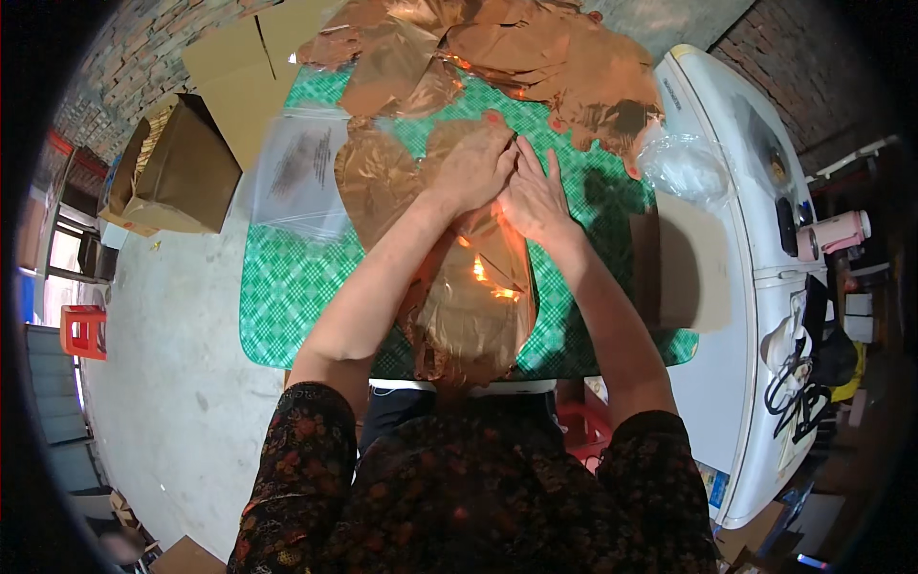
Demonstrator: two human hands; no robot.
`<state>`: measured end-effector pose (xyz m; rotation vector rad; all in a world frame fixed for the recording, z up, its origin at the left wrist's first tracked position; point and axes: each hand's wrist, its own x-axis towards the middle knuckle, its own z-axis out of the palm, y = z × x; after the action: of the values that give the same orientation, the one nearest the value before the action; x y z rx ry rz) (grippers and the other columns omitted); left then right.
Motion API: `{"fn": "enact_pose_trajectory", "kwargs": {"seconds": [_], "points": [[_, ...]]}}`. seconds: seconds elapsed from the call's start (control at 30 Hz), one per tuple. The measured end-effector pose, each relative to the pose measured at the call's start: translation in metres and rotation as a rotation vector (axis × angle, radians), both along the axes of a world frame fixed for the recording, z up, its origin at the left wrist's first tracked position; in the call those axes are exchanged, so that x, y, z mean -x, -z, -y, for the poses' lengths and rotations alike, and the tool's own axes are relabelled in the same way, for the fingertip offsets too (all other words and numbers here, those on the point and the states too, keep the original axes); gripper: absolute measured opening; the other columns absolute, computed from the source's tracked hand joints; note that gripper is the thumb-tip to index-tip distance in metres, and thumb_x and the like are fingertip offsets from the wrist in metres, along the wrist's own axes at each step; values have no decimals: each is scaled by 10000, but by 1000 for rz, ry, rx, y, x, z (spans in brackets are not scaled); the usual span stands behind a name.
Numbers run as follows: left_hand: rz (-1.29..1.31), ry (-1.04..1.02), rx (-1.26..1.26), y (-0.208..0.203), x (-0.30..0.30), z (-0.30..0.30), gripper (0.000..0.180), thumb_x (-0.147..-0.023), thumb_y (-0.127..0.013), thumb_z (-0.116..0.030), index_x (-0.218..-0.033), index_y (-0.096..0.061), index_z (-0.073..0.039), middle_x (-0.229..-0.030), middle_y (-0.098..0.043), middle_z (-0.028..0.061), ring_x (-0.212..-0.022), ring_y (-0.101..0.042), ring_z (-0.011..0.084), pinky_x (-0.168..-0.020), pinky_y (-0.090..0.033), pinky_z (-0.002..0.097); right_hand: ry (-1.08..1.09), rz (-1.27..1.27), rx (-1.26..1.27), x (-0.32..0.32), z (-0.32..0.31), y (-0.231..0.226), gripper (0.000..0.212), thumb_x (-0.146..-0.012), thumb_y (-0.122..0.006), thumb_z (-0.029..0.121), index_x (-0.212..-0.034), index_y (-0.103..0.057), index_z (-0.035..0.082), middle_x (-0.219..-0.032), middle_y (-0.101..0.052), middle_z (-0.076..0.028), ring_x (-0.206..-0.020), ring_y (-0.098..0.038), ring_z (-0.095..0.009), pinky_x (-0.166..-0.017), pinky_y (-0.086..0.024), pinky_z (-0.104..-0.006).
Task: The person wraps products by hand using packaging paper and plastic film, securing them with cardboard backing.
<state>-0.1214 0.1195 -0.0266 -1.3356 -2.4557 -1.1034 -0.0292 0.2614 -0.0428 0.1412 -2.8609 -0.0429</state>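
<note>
A flat copper-coloured foil balloon (469, 316) lies creased and shiny on the green checked tabletop, its lower end reaching the near edge. My left hand (475, 172) rests on its upper part, fingers laid flat and close together. Beside it, my right hand (535, 196) lies along the foil's right side with fingers stretched out and the fingertips of both hands nearly meeting. A rounded lobe of foil (368, 177) spreads to the left of my left forearm. A small reddish tab (493, 117) shows just beyond my fingers. The foil under my palms is hidden.
More copper foil pieces (535, 57) are heaped at the table's far side. Clear plastic sleeves (298, 177) lie at the left, a crumpled clear bag (684, 170) at the right. A white fridge (736, 277) borders the right, near a cardboard piece (690, 263). An open carton (191, 172) stands left.
</note>
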Motion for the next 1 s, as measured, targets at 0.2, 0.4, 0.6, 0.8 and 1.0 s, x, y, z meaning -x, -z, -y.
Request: {"fn": "enact_pose_trajectory", "kwargs": {"seconds": [0.2,0.4,0.6,0.8,1.0], "points": [[-322,-122,-11,30,10,-2,491,-1090,-464,-360,-1407,-587,-6,-1466,-603,215,-1393,-536,396,-1173,-394,538,-9,-15,24,5,4,4,605,-1070,-396,306,-1594,-421,4,-1671,-411,-152,-1594,-278,-327,-1260,-153,-662],[-435,-96,187,32,14,6,533,-1121,-366,-394,-1523,-520,-79,-1615,-501,136,-1527,-418,341,-1252,-307,523,-8,42,-50,8,-2,4,597,-1079,-390,339,-1602,-445,57,-1723,-336,-123,-1618,-232,-301,-1269,-135,-656],[-273,-99,265,26,13,1,607,-1131,-311,-438,-1592,-453,-70,-1668,-444,120,-1567,-368,277,-1287,-249,465,-51,23,59,7,-12,8,606,-1084,-390,355,-1626,-403,83,-1732,-323,-105,-1624,-212,-311,-1277,-109,-657],[-153,-105,248,27,12,3,635,-1130,-264,-465,-1609,-437,-86,-1691,-414,106,-1590,-328,246,-1307,-210,458,-99,165,122,-17,-15,-10,547,-1107,-381,328,-1586,-439,70,-1706,-351,-122,-1611,-240,-312,-1282,-141,-634],[-63,-103,291,21,11,-1,604,-1133,-282,-442,-1641,-389,-135,-1731,-340,85,-1612,-269,274,-1312,-195,482,-209,-116,387,-77,-23,0,536,-1071,-525,242,-1556,-464,21,-1628,-449,-150,-1567,-329,-342,-1265,-200,-587]]}}
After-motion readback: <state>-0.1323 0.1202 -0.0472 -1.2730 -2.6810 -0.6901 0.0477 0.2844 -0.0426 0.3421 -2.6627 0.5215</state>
